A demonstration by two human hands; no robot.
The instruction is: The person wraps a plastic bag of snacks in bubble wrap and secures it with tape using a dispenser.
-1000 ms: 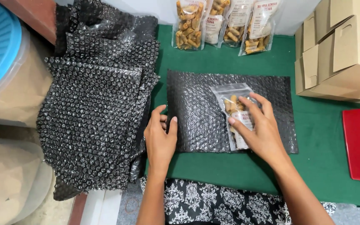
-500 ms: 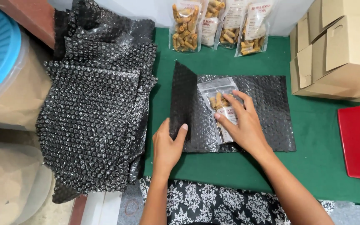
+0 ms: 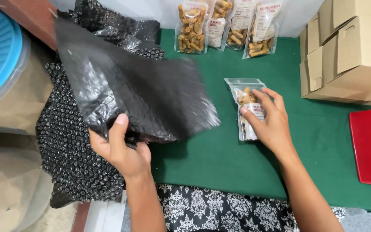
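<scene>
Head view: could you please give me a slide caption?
Left hand lifts black bubble wrap sheet; right hand rests on snack pouch on green mat.

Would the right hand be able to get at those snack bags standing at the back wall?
Probably yes: the right hand rests on a snack pouch, and only bare green mat lies between it and the standing bags.

My left hand [image 3: 123, 148] is raised, palm up, thumb pressed over the curled fingers in a tight pinch, forearm running straight down. My right hand [image 3: 267, 118] lies flat, palm down, fingers spread forward, forearm angling in from the lower right.
</scene>
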